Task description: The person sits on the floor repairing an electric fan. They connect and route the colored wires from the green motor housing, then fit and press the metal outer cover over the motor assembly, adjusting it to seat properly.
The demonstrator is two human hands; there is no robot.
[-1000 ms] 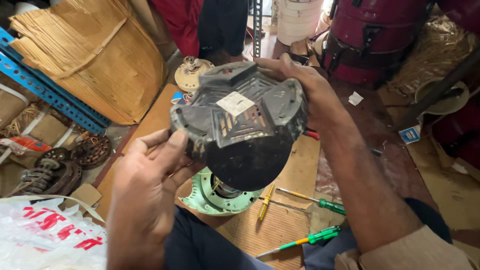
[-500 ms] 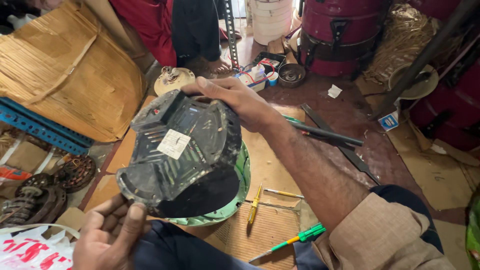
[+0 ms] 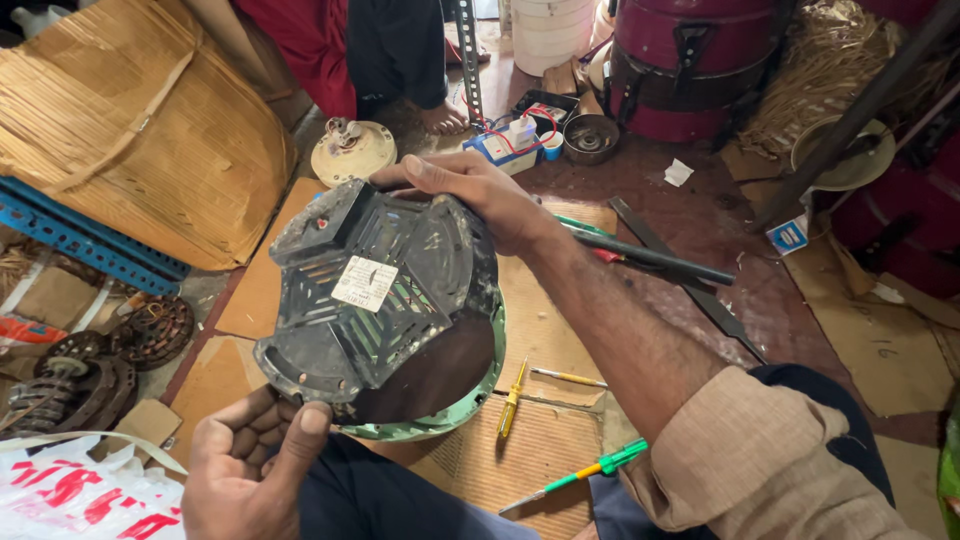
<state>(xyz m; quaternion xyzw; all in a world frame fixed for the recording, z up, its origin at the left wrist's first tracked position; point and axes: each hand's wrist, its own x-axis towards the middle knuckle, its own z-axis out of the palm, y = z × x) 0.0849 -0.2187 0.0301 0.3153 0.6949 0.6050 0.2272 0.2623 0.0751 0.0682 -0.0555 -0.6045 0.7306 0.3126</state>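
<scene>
- The dusty black slotted plastic motor housing [image 3: 375, 300], bearing a white label, is tilted in front of the person's lap, above a pale green round metal plate [image 3: 470, 400].
- The right hand [image 3: 470, 195] clamps the housing's far rim, fingers curled over its edge.
- The left hand [image 3: 245, 465] grips the housing's near lower edge, thumb up against it, fingers half curled beneath.
- A yellow-handled screwdriver [image 3: 512, 398] lies just right of the housing; a green-handled screwdriver [image 3: 580, 475] lies further right, nearer the person.
</scene>
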